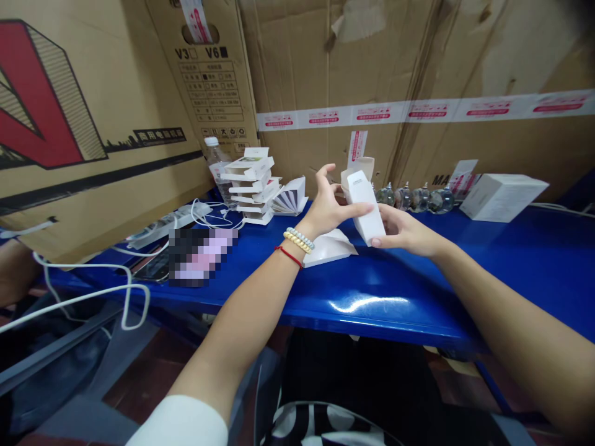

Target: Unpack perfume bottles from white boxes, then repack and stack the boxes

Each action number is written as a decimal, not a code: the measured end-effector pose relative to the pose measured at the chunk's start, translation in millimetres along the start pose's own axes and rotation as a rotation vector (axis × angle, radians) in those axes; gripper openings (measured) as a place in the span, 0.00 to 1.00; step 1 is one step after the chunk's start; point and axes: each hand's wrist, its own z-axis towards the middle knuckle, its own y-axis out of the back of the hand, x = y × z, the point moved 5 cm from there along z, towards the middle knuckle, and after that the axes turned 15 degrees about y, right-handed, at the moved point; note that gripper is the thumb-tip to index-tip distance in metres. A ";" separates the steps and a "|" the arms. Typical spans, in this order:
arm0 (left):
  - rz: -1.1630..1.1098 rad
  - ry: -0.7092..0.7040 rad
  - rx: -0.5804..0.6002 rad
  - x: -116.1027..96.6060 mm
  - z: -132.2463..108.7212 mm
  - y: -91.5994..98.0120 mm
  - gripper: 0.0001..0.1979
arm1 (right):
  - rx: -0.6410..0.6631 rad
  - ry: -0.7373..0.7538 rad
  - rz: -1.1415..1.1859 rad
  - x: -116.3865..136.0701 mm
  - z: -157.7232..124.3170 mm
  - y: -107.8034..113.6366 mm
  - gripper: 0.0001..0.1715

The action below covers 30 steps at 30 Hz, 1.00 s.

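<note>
A small white carton (365, 207) with its top flaps up is held tilted above the blue table (400, 279). My left hand (329, 204) presses its thumb across the carton's front, with the index finger raised. From the right and below, my right hand (402, 232) grips the carton's lower side. Under my left hand lies a flattened white piece of card or packaging (329, 249). Just behind my right hand stand several round clear glass bottles (421, 198) in a row, some partly hidden by the hands and carton.
Stacked small white boxes (253, 186) stand back left, beside a plastic bottle (217, 167) and a fanned card piece (290, 197). A phone (153, 265), a power strip (162, 224) and white cables (134, 291) lie left. A larger white box (499, 197) sits right. Cardboard cartons (320, 68) wall the back.
</note>
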 end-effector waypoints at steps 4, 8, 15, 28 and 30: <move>-0.071 0.125 -0.161 2.3 1.5 7.5 0.54 | -0.038 0.040 -0.043 -1.1 0.9 -1.0 0.47; -0.152 0.298 -0.284 7.8 0.0 15.5 0.53 | -0.162 0.144 -0.267 1.8 2.0 2.6 0.32; -0.111 0.481 -0.392 16.1 -2.1 20.9 0.57 | -0.249 0.308 -0.644 20.4 1.5 -5.9 0.24; -0.240 0.373 -0.341 15.8 0.7 14.6 0.48 | -0.382 0.018 0.017 2.7 5.5 0.7 0.27; -0.356 0.207 -0.243 5.1 1.0 8.9 0.40 | -0.449 -0.125 0.319 -3.4 5.5 0.6 0.24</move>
